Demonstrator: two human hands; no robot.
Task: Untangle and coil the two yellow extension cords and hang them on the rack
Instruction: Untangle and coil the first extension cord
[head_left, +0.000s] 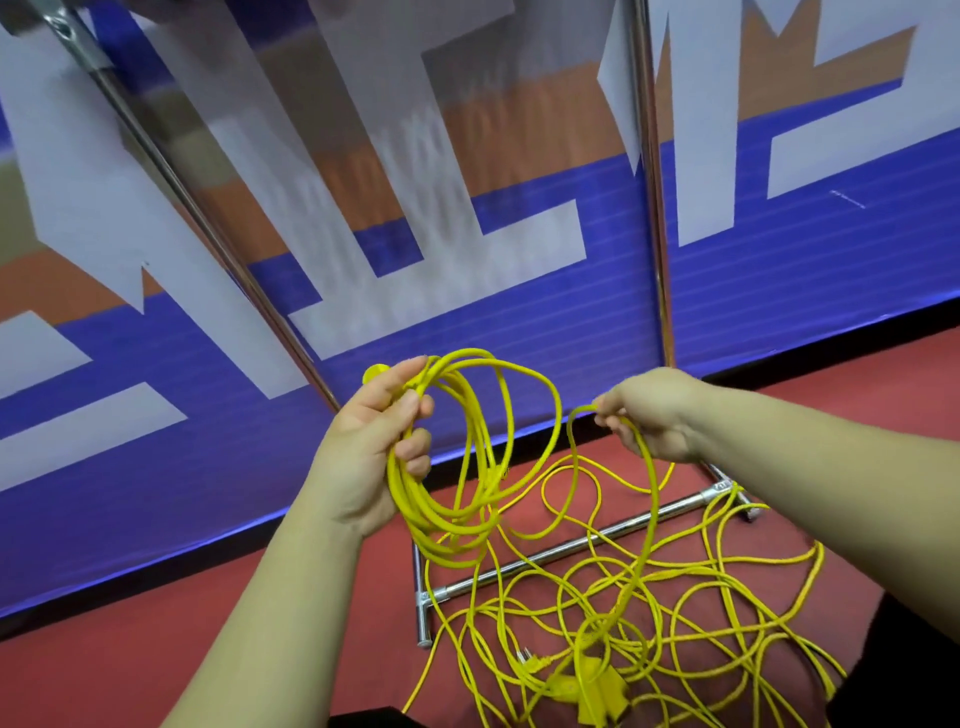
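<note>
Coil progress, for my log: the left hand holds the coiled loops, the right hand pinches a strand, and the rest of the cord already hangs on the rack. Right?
Not quite. The head view shows the left hand holding the coil and the right hand pinching a strand, but the rest of the cord lies tangled on the floor, not hanging on the rack.

The rack (571, 551) was polished metal tube, shiny and reflective. The yellow cords (675, 613) looked like smooth plastic sheathing with a slight sheen, as did the plug housings (597, 686). The red floor (260, 623) was matt; the printed wall panel (519, 322) was finely ribbed.
</note>
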